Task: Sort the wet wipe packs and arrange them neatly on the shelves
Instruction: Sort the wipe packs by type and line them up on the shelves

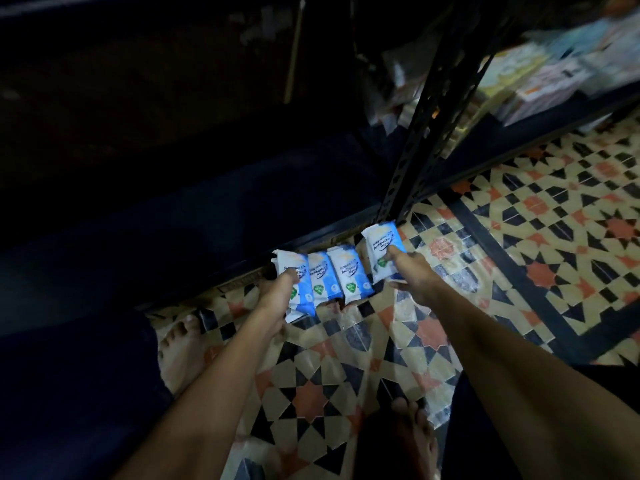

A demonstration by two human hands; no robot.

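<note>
Several blue-and-white antibacterial wet wipe packs stand in a row at the front edge of the dark bottom shelf [194, 237]. My left hand [277, 299] grips the leftmost pack [294, 271], thumb on its front. Two more packs [349, 275] stand upright beside it. My right hand [412, 275] pinches another pack [381, 251], held slightly higher and apart to the right, next to the black perforated shelf post [426, 133].
Patterned tile floor [519, 237] spreads below and to the right. My bare feet [183, 344] stand on it near the shelf. The shelving unit to the right carries blurred stacks of pale packs [540, 77]. The left shelf interior is very dark.
</note>
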